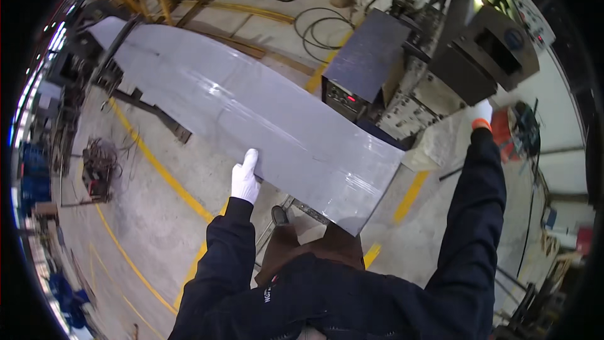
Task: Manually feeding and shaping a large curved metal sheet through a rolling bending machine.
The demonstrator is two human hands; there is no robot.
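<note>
A long grey metal sheet (251, 110) stretches from the far left to just in front of my body, its surface glossy with bright reflections. My left hand (245, 182), in a white glove, grips the sheet's near edge, thumb on top and the other fingers hidden beneath. On the right, my arm reaches out toward a dark machine housing (491, 50) with a rectangular opening. My right hand (481, 113), white-gloved with an orange cuff, is beside the lower part of that housing. Its fingers are too small and washed out to make out, so any contact is unclear.
A dark box with a red display (365, 56) stands beyond the sheet's right part. A metal stand (154, 110) is under the sheet's far left end. Coiled black cable (324, 31) lies behind. Yellow lines (157, 170) cross the concrete floor. A control panel (531, 16) is at upper right.
</note>
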